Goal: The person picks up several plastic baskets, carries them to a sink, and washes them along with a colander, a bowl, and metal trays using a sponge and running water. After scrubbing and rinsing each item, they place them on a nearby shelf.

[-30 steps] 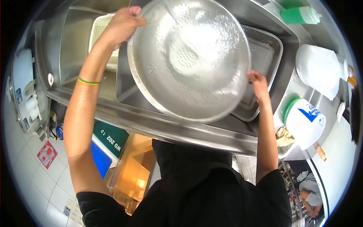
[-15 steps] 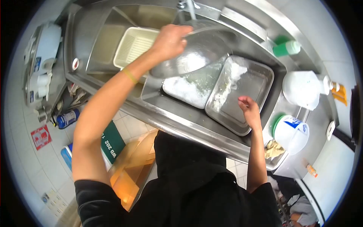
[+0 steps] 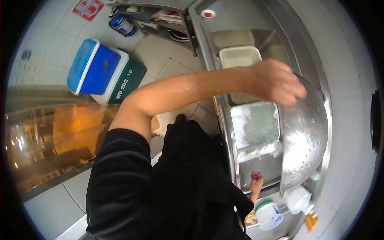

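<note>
Sink [image 3: 225, 124]. Colander [image 3: 306, 138], tilted, along the sink's far side. Metal tray [image 3: 262, 169], inside the sink's right end. Left hand [image 3: 278, 83], pinching the colander's rim; we judge a firm, steady hold best. Right hand [image 3: 256, 181], over the sink's right end; finger closure we cannot tell.
</note>
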### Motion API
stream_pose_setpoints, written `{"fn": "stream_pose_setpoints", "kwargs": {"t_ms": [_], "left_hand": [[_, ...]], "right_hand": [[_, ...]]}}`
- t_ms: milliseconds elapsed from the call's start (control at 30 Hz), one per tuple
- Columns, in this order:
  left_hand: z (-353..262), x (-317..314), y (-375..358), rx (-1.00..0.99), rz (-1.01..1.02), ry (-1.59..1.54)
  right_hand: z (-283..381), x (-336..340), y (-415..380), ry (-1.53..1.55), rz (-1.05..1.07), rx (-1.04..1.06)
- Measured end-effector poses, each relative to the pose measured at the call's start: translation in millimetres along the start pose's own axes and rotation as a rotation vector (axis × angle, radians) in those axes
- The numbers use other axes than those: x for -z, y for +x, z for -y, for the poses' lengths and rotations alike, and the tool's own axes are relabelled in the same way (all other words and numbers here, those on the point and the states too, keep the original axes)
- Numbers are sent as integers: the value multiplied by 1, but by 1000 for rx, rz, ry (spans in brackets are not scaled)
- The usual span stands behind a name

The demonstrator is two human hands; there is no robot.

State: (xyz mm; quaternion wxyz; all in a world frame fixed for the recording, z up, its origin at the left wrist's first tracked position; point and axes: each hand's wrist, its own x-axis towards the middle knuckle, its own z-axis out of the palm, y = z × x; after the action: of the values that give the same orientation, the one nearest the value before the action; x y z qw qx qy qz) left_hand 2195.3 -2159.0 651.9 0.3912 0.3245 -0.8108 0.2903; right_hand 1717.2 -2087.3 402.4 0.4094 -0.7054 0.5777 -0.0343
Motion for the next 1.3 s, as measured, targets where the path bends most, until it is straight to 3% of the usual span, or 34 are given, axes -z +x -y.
{"fn": "stream_pose_setpoints", "kwargs": {"t_ms": [67, 100, 133, 167, 200, 233, 267, 300, 333, 367, 433, 500, 533, 600, 667, 733, 767, 833, 900, 933, 967, 1033, 1100, 1133, 1167, 1300], "left_hand": [[24, 68, -50, 292, -73, 36], [31, 109, -81, 399, -106, 27], [28, 144, -118, 689, -100, 117], [34, 181, -156, 760, -146, 98], [48, 209, -205, 656, -326, 319], [27, 245, -231, 1035, -276, 464], [22, 274, -270, 1240, -168, 616], [18, 300, -311, 1292, -145, 707], [15, 320, -371, 1607, -376, 559], [12, 340, -425, 1762, -354, 580], [7, 342, -545, 1862, -814, 540], [-8, 344, -649, 2244, -1104, 370], [-18, 338, -692, 2448, -1101, 362], [-8, 321, -723, 2457, -1257, 324], [-15, 298, -765, 2516, -1351, 263], [-11, 282, -797, 2612, -1408, 197], [-2, 272, -801, 2651, -1423, 192], [-3, 245, -838, 2692, -1376, 173], [8, 221, -861, 2772, -1276, 218], [13, 212, -865, 2700, -1311, 193], [21, 201, -866, 2627, -1338, 181], [37, 180, -876, 2701, -1305, 149], [42, 156, -891, 2586, -1359, 59], [52, 147, -899, 2673, -1243, 92], [64, 139, -905, 2745, -1124, 117], [107, 125, -910, 2934, -1134, -41]], "right_hand": [[15, -6, 17, -110, -7, 57], [30, -10, 26, -4, 35, 59], [49, -15, 38, 99, 81, 56], [75, -19, 50, 75, 88, 82], [103, -20, 59, 141, 106, 145], [139, -23, 66, 208, 123, 205], [205, -32, 70, 216, 106, 164], [263, -47, 73, 307, 76, 183], [328, -63, 76, 310, 101, 214], [384, -89, 83, 308, 127, 238], [451, -163, 115, 398, 175, 271], [508, -265, 162, 477, 298, 14], [526, -312, 192, 403, 456, 5], [535, -442, 264, 657, 590, -204], [547, -555, 346, 505, 732, -72], [571, -648, 423, 193, 674, 114], [578, -693, 462, -119, 565, 266], [565, -752, 560, -379, 848, 158], [525, -790, 630, 120, 713, -213], [510, -807, 671, 331, 650, -419], [527, -811, 665, 307, 653, -422], [581, -816, 624, 1008, 294, -818], [564, -826, 649, 993, 457, -516], [569, -831, 656, 980, 255, -701], [574, -832, 650, 972, 247, -709], [602, -829, 608, 989, 229, -642]]}}
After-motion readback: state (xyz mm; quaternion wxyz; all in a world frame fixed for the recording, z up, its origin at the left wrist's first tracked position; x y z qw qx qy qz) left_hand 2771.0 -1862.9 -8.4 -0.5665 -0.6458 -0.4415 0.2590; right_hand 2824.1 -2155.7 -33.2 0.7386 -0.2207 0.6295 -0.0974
